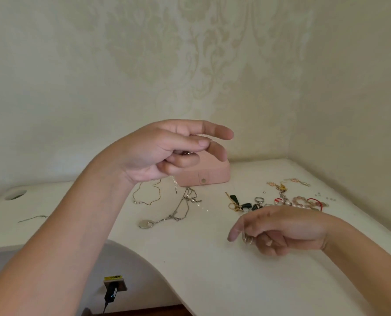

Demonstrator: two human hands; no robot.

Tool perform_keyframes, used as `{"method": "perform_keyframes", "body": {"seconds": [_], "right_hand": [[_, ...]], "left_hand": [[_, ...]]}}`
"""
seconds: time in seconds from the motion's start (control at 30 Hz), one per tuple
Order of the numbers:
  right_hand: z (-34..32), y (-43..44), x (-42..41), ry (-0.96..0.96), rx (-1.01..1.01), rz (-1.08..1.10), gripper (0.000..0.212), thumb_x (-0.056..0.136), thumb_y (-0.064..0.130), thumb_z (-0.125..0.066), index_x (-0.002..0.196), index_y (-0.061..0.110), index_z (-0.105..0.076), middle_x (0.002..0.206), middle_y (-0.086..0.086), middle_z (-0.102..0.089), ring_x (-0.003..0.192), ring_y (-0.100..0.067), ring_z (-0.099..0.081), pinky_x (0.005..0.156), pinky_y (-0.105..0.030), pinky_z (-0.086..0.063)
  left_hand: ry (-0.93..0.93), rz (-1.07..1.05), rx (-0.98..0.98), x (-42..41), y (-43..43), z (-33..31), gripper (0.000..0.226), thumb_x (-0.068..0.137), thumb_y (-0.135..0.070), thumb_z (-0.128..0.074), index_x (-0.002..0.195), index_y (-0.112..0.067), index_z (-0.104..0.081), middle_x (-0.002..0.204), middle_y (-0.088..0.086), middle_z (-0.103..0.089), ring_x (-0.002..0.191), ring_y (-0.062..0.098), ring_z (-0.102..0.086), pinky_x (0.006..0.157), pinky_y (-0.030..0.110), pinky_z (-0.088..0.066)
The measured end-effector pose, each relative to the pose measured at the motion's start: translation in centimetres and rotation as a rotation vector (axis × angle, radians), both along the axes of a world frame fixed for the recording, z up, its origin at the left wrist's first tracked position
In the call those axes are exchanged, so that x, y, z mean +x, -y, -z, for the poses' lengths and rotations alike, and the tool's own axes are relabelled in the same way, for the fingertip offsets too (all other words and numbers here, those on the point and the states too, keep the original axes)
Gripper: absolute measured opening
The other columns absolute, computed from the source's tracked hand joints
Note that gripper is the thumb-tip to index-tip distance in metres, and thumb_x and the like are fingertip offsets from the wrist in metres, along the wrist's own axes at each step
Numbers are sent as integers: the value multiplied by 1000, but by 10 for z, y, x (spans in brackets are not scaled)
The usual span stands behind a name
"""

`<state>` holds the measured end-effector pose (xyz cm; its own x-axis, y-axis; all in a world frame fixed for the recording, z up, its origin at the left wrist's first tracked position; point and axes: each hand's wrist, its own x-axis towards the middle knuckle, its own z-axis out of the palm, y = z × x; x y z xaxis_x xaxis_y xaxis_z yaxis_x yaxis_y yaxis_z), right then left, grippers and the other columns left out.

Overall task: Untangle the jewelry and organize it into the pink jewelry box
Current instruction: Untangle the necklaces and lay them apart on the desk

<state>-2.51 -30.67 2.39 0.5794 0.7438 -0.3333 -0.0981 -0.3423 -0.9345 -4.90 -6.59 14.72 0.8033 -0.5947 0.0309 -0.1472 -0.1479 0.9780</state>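
The left hand (164, 149) is raised in front of the closed pink jewelry box (209, 175) and pinches a small metal piece (186, 153). The right hand (278, 231), low over the worktop (212, 277), holds silver rings (247, 239). Necklaces (167, 210) lie between the hands.

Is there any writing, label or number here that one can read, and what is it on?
Yellow sticker on the socket below the table edge: dark print, too small and blurred to read.
Pink jewelry box: no writing shows, only a plain metal snap.
No other text is visible.
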Motion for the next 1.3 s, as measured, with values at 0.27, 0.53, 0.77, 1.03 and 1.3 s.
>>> {"method": "perform_keyframes", "body": {"seconds": [0.27,0.53,0.77,1.03,1.3], "right_hand": [[-2,-7,-8,185,370,12,57,77,11,-68,130,21,-53,140,10,-49,126,-13,-49,102,-31,-44],[-1,-19,-18,162,267,-177,22,83,-6,-62,86,15,-69,97,-6,-71,94,-21,-65,82,-23,-48],[4,-6,-2,38,171,13,17,70,-1,-71,72,16,-72,80,-5,-58,72,-11,-58,73,-19,-47],[-4,0,-3,-13,80,201,20,74,-14,-68,74,6,-64,68,-4,-61,61,-14,-61,67,-24,-55],[-5,6,-9,100,-208,-19,35,75,-12,-68,101,10,-66,88,2,-62,81,-16,-62,69,-23,-52]], "left_hand": [[68,47,214,-4,29,-11,30,96,-4,-39,108,-17,-63,87,-3,-69,41,2,-17,36,13,-11],[51,-89,139,3,3,5,27,83,-7,-57,107,-17,-66,87,-1,-68,42,1,-21,34,10,-16],[22,-466,162,9,-26,41,24,91,3,-51,103,-12,-65,75,-4,-68,40,2,-26,36,11,-18],[-160,-641,50,13,-29,98,25,91,10,-45,93,-4,-66,68,2,-64,38,3,-27,34,12,-18],[-13,-673,332,35,3,164,32,86,4,-44,80,-17,-67,71,-4,-66,43,8,-39,38,18,-32]]}}
